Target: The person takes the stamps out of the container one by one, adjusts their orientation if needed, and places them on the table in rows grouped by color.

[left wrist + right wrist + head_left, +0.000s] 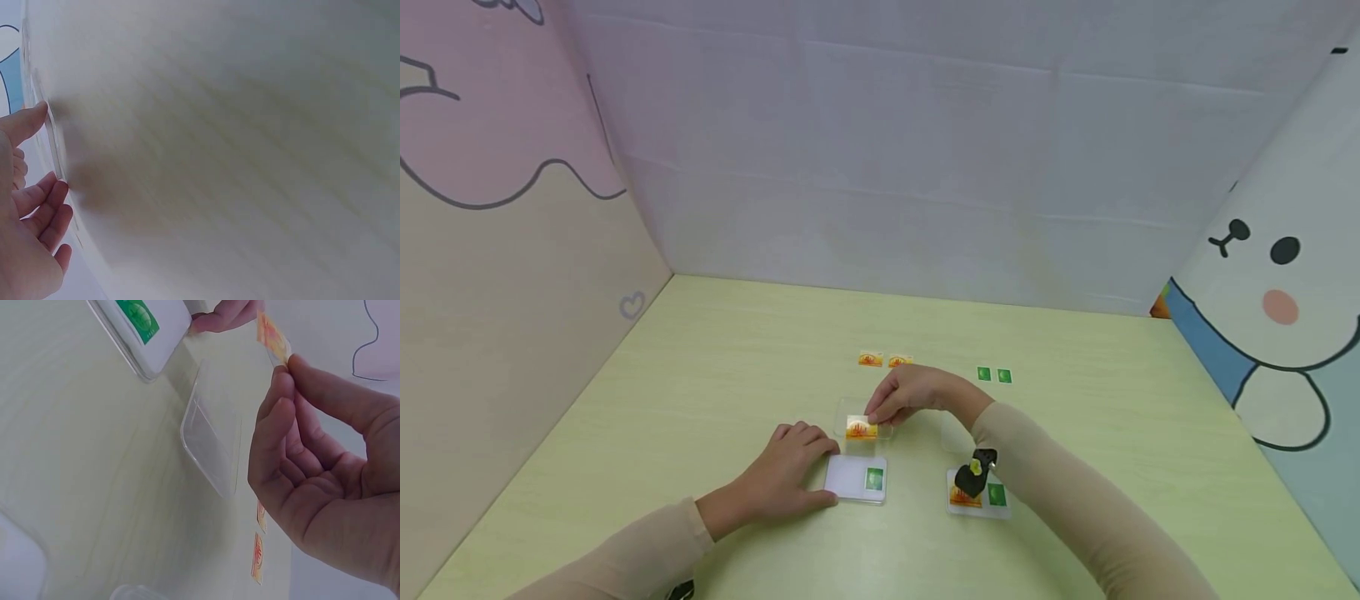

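My right hand (pixel 904 395) pinches a small orange-and-yellow label (pixel 861 428) between thumb and fingertips, above a clear plastic lid (pixel 842 410). The right wrist view shows this label (pixel 272 337) tilted at the fingertips, and the transparent lid (pixel 203 444) standing at a slant. A flat white box (pixel 850 477) with a green label (pixel 874 478) at its right side lies in front of that lid. My left hand (pixel 786 475) holds the box by its left end, thumb at the near corner and fingers at the far one.
Two more orange labels, one of them (pixel 871 359) further left, lie at the back. Right of them are two green labels (pixel 984 374). A second white box (pixel 981 510), bearing an orange and a green label, lies under my right forearm. Walls enclose the table (pixel 737 333).
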Action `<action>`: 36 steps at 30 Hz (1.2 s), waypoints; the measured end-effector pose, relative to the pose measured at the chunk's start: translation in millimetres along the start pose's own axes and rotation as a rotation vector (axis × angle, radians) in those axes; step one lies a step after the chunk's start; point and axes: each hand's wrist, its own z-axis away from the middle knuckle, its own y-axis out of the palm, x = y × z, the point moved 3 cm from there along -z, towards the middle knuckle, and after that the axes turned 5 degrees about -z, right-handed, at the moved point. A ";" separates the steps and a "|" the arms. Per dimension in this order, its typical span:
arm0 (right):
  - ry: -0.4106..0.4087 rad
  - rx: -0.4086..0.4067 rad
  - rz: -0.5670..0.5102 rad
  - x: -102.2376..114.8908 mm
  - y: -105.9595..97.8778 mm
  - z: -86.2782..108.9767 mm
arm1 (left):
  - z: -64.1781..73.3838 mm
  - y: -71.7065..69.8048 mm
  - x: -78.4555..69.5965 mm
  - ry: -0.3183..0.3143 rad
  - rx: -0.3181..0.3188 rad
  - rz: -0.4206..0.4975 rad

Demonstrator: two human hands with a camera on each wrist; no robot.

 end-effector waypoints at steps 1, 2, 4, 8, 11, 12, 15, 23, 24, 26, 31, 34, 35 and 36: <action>-0.002 0.003 0.002 0.1 0.0 -0.3 | 0.1 -0.1 -0.1 0.001 -0.002 0.000; -0.001 0.007 0.003 0.4 -0.2 -0.2 | 0.2 -0.1 -0.3 0.000 -0.003 0.001; 0.002 0.014 0.007 1.2 -0.2 -0.2 | 0.1 0.0 -0.7 -0.002 -0.001 0.004; 0.010 0.025 0.017 3.4 -0.6 0.3 | -0.5 -0.4 -1.4 -0.005 0.008 0.011; 0.008 0.027 0.023 5.0 -0.8 0.1 | -1.1 -1.4 -1.6 -0.004 0.010 0.010; 0.007 0.027 0.024 5.4 -1.0 -0.2 | -1.3 -1.9 -1.7 -0.004 0.010 0.009; 0.003 0.024 0.029 6.0 -2.1 -1.5 | -1.5 -3.2 -1.8 -0.003 0.008 0.003; 0.010 0.014 0.040 8.4 -3.4 -2.3 | 0.6 -3.8 -3.6 -0.005 0.011 0.013; 0.007 0.013 0.038 8.7 -3.4 -1.7 | 1.1 -3.5 -3.9 -0.004 0.010 0.014; 0.007 0.010 0.032 9.0 -3.3 -1.1 | 2.1 -2.9 -4.5 -0.003 0.007 0.014; 0.012 0.002 0.025 8.5 -4.6 -0.8 | 3.8 -1.9 -5.2 0.007 -0.002 0.013; 0.010 -0.004 0.018 9.1 -5.6 -1.2 | 4.3 -1.5 -5.5 0.013 -0.005 0.009; 0.007 -0.006 0.015 9.6 -5.6 -1.3 | 4.4 -1.4 -5.7 0.014 -0.005 0.010; 0.004 -0.008 0.013 9.6 -5.8 -1.7 | 4.5 -1.3 -5.9 0.014 -0.005 0.010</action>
